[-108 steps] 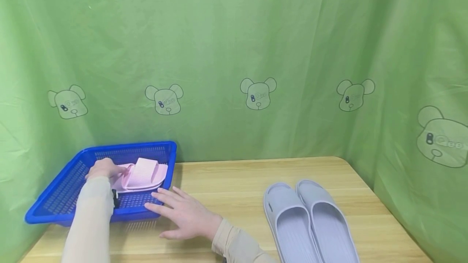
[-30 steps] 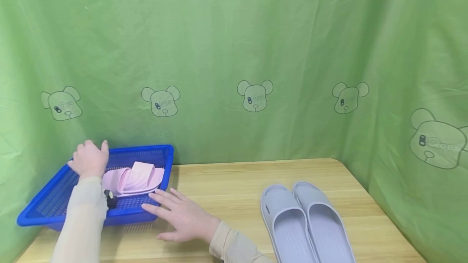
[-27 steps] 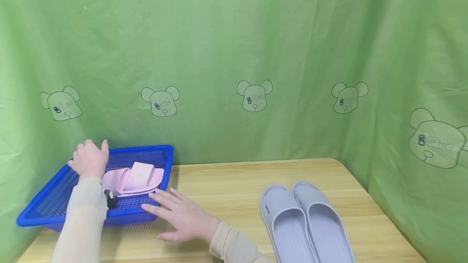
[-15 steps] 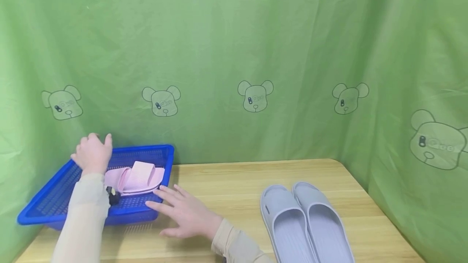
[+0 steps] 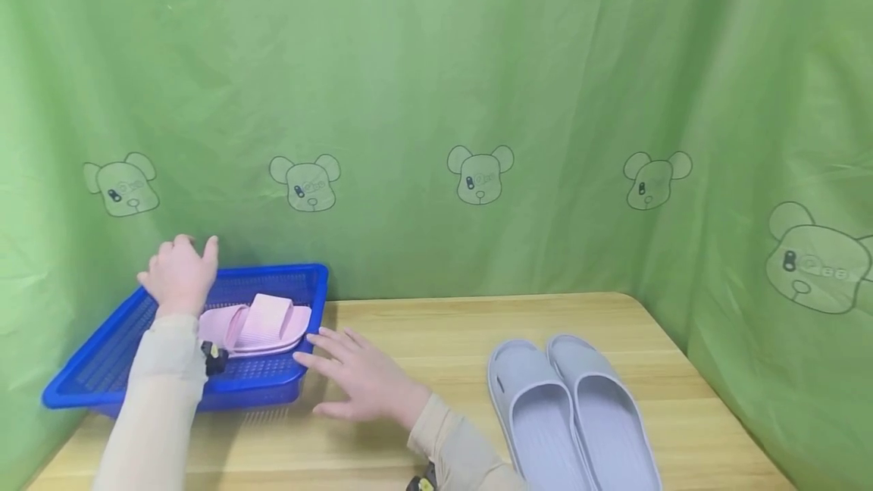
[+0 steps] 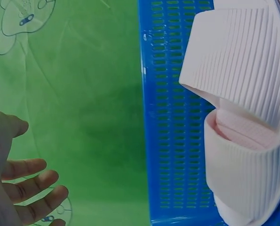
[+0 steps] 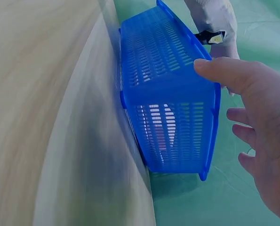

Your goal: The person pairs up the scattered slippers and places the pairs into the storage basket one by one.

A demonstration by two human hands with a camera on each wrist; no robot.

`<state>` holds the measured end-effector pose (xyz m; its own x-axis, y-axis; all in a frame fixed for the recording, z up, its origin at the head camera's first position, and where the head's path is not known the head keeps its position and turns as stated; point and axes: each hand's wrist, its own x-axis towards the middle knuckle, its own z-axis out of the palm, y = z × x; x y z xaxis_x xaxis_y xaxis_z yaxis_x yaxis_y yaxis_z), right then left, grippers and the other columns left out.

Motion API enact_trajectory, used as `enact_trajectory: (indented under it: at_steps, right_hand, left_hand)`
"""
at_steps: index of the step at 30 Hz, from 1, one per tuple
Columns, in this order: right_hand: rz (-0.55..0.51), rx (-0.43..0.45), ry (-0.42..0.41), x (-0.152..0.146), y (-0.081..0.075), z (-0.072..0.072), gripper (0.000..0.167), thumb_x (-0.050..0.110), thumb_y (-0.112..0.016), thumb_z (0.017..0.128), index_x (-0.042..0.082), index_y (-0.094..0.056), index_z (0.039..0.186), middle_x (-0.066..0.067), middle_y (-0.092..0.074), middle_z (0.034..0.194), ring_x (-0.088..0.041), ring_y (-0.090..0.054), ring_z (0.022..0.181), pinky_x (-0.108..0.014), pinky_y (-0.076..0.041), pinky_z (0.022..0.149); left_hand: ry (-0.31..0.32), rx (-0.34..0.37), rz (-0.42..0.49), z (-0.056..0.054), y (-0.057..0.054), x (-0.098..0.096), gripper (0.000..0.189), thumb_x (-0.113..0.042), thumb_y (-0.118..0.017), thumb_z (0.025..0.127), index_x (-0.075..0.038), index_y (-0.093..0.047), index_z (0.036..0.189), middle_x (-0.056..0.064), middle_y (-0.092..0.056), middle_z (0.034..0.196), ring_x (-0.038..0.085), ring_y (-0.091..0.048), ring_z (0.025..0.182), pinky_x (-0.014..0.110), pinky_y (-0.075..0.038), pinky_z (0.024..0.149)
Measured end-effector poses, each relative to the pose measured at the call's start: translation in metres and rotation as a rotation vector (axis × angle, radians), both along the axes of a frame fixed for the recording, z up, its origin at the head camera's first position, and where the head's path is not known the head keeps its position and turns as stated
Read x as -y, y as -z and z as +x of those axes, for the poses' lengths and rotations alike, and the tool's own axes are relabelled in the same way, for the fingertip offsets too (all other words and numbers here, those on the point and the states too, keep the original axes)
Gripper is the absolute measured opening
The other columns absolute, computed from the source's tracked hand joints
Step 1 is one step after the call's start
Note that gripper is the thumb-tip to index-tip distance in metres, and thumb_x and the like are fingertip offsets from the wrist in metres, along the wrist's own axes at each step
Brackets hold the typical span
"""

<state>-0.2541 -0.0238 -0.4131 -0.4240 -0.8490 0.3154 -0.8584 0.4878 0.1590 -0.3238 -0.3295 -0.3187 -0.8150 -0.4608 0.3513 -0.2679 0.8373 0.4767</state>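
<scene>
A pair of pink slippers (image 5: 269, 324) with ribbed straps lies in the blue plastic basket (image 5: 320, 301) at the table's left. My left hand (image 5: 180, 275) is over the basket's back left part, holding nothing. In the left wrist view the left fingers (image 6: 34, 188) are apart from the basket, in front of the curtain, and both pink straps (image 6: 238, 61) show. My right hand (image 5: 368, 377) has its fingers spread near the basket's front right corner. The right wrist view has its thumb (image 7: 215, 68) overlapping the basket rim. The left forearm hides part of the basket.
Two grey slippers (image 5: 539, 415) lie side by side on the right of the wooden table (image 5: 409, 324), toes toward the back. A green curtain (image 5: 389, 97) with bear prints hangs behind and at both sides. Each wrist carries a small black camera (image 5: 214, 358).
My left hand has left the pink slippers, moved back over the basket's rear left and risen a little. My right hand has shifted slightly right and away from me, fingers still spread.
</scene>
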Motion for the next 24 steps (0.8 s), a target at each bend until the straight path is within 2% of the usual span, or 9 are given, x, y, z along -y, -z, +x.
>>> enact_trajectory:
  at_steps: [7,12,19,24]
  right_hand:
    - [0.006,0.027,0.036,-0.014,-0.007,0.001,0.080,0.060,-0.058,0.088,0.026,-0.027,0.154,-0.005,-0.031,0.159,-0.023,-0.028,0.148,-0.048,-0.022,0.119]
    - [-0.002,0.018,0.052,-0.026,-0.012,0.004,0.079,0.059,-0.059,0.088,0.026,-0.030,0.153,-0.006,-0.032,0.158,-0.023,-0.029,0.148,-0.049,-0.022,0.119]
    - [-0.024,-0.017,0.077,-0.045,-0.013,0.006,0.077,0.059,-0.060,0.088,0.025,-0.033,0.151,-0.005,-0.034,0.157,-0.024,-0.031,0.147,-0.049,-0.022,0.119]
    - [-0.034,0.003,0.097,-0.061,-0.014,0.006,0.074,0.058,-0.059,0.089,0.026,-0.035,0.150,-0.005,-0.035,0.157,-0.026,-0.032,0.146,-0.049,-0.023,0.119]
  left_hand:
    - [0.029,-0.024,-0.036,0.006,-0.010,-0.007,0.077,-0.062,-0.025,0.098,0.001,-0.047,0.135,0.032,-0.050,0.133,0.052,-0.047,0.117,0.066,-0.030,0.096]
    - [0.061,-0.047,-0.078,0.011,-0.014,-0.013,0.076,-0.062,-0.027,0.098,0.001,-0.048,0.134,0.032,-0.051,0.132,0.052,-0.048,0.115,0.068,-0.031,0.094]
    - [0.123,-0.065,-0.150,0.018,-0.015,-0.023,0.073,-0.062,-0.029,0.098,0.000,-0.051,0.132,0.031,-0.053,0.129,0.051,-0.050,0.112,0.066,-0.035,0.088]
    - [0.179,-0.093,-0.217,0.023,-0.015,-0.029,0.071,-0.060,-0.031,0.099,0.000,-0.053,0.130,0.031,-0.055,0.128,0.052,-0.052,0.110,0.067,-0.039,0.085]
